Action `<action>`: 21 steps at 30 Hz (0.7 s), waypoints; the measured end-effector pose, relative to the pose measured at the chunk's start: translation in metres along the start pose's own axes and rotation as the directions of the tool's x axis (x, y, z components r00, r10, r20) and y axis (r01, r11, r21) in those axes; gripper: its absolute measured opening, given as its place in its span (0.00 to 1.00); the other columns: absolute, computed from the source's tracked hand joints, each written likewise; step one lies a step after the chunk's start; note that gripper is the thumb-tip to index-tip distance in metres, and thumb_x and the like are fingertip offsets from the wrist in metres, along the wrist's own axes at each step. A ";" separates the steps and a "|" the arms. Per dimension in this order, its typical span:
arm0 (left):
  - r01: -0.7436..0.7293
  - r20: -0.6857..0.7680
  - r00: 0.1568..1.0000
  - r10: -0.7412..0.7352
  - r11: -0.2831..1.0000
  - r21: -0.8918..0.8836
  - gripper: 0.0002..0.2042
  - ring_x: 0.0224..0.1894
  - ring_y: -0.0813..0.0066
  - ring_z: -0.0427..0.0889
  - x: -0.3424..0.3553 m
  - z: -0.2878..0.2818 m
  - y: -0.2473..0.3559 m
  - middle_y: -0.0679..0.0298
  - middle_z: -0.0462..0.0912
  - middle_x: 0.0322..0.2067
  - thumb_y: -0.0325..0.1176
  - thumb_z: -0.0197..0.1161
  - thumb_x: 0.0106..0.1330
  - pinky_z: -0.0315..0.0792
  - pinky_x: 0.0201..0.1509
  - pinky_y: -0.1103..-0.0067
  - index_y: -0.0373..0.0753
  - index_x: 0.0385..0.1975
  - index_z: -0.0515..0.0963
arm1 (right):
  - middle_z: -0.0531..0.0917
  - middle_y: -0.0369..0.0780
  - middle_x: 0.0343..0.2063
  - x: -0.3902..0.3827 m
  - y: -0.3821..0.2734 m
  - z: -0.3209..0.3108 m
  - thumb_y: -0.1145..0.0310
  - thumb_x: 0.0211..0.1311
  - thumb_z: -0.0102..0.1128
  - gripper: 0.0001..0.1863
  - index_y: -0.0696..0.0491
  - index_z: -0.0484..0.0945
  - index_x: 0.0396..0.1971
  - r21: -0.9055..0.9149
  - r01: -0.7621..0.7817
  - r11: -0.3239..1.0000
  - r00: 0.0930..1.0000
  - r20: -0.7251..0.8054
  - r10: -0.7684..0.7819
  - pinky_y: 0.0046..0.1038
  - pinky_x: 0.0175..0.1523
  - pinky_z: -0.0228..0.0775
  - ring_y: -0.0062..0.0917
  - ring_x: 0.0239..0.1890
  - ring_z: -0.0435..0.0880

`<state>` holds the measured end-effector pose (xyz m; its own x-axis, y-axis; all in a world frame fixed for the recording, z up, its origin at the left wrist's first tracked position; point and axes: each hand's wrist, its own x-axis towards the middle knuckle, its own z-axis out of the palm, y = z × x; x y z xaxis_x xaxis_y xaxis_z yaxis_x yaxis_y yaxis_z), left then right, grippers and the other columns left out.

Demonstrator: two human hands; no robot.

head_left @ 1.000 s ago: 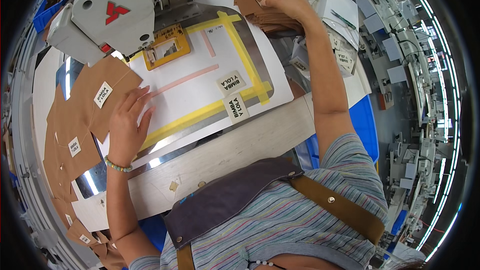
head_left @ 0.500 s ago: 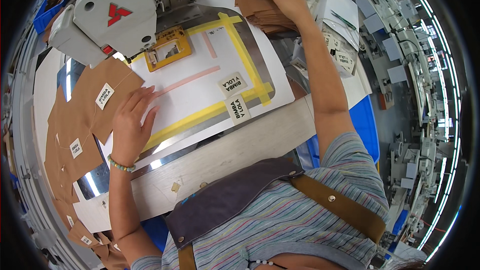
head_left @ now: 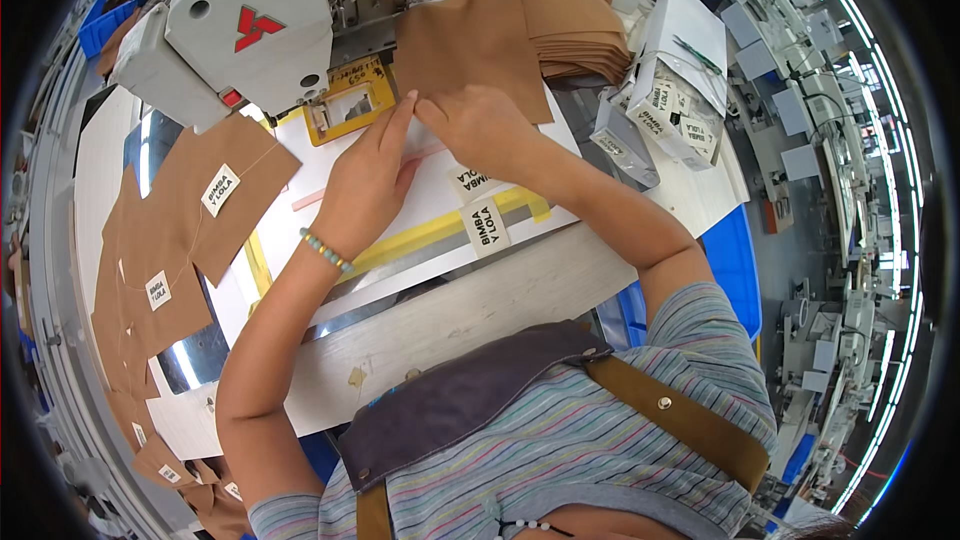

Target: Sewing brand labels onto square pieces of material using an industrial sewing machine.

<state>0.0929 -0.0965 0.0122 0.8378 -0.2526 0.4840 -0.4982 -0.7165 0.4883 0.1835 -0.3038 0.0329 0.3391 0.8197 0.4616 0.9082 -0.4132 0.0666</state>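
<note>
A brown fabric piece [head_left: 465, 40] lies over the far right of the white template sheet [head_left: 275, 240], beside the sewing machine head [head_left: 250, 30]. My right hand [head_left: 480, 132] pinches its near left corner. Stretched out beside that corner, my left hand [head_left: 365, 180] has its fingertips against my right fingertips and its thumb apart. Just left of the fabric sits a yellow-framed clamp [head_left: 345, 105] under the machine. Two cream labels lie by the yellow tape; the nearer label [head_left: 485, 228] shows fully, while the farther label [head_left: 474, 183] is partly hidden by my right arm.
A stack of brown fabric pieces [head_left: 575, 30] stands at the far right. Next to it are a white box of labels [head_left: 685, 125] and tweezers [head_left: 697, 54]. Brown pieces with sewn-on labels [head_left: 185, 240] spread over the left side. A blue bin [head_left: 730, 260] sits below the table's right edge.
My right hand has brought a brown piece from the stack leftward onto the template. My left hand has moved right and away from me to meet it.
</note>
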 end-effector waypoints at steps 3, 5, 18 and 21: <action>0.053 -0.016 0.998 -0.054 0.997 -0.052 0.30 0.43 0.54 0.87 0.010 0.011 -0.009 0.52 0.85 0.55 0.21 0.72 0.64 0.84 0.49 0.65 0.40 0.69 0.75 | 0.87 0.40 0.33 -0.010 -0.011 0.000 0.70 0.62 0.68 0.10 0.52 0.81 0.42 0.115 -0.024 0.993 0.999 0.051 0.018 0.38 0.41 0.80 0.39 0.33 0.88; -0.140 0.023 0.990 0.138 0.988 0.069 0.19 0.43 0.53 0.86 0.014 0.011 -0.018 0.55 0.86 0.44 0.21 0.70 0.64 0.83 0.48 0.65 0.36 0.56 0.82 | 0.87 0.40 0.34 -0.017 -0.015 -0.008 0.69 0.62 0.70 0.10 0.52 0.82 0.42 0.185 -0.050 0.981 0.994 0.107 0.030 0.39 0.43 0.81 0.39 0.35 0.88; -0.312 0.209 0.945 0.250 0.878 0.362 0.19 0.54 0.60 0.86 0.004 0.002 -0.003 0.53 0.88 0.54 0.23 0.66 0.64 0.83 0.58 0.71 0.31 0.55 0.83 | 0.86 0.46 0.60 -0.065 0.019 -0.039 0.76 0.62 0.64 0.24 0.55 0.82 0.60 -0.072 -0.278 0.958 0.925 0.249 0.287 0.39 0.58 0.82 0.41 0.55 0.88; -0.354 0.360 0.911 0.200 0.827 0.437 0.22 0.57 0.60 0.85 0.007 0.002 0.007 0.49 0.86 0.57 0.23 0.64 0.64 0.83 0.61 0.71 0.30 0.60 0.80 | 0.84 0.46 0.61 -0.065 0.014 -0.052 0.78 0.63 0.61 0.25 0.55 0.81 0.62 -0.140 -0.317 0.938 0.883 0.317 0.346 0.38 0.58 0.82 0.41 0.56 0.88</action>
<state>0.0963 -0.1047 0.0171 0.7442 -0.6075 0.2778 -0.6110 -0.7871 -0.0844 0.1615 -0.3832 0.0500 0.6918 0.7064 0.1501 0.7096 -0.7035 0.0402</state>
